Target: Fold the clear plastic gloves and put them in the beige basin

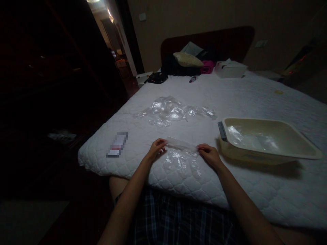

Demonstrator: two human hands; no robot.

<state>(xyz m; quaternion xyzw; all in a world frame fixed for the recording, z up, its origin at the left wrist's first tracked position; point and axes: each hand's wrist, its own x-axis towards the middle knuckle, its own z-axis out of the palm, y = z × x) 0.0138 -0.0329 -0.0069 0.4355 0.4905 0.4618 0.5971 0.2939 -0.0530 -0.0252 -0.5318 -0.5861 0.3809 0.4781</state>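
Observation:
A clear plastic bag (182,154) lies at the front of the quilted white bed, its top edge stretched flat between my two hands. At its left corner, my left hand (157,149) pinches the edge between thumb and fingers. My right hand (209,154) grips the opposite corner in the same way. Beyond them spreads a loose heap of crumpled clear plastic bags (170,109). To the right stands a cream plastic basin (270,158) with a grey handle; some clear plastic (255,141) lies inside it.
A blurred-out phone-like object (117,144) lies to the left on the mattress (138,143). Toward the headboard (230,37) are a white box (231,69), a black bag (156,78), a pillow-like bundle (187,59) and a small bottle (193,79). A yellow ring (278,92) rests far right.

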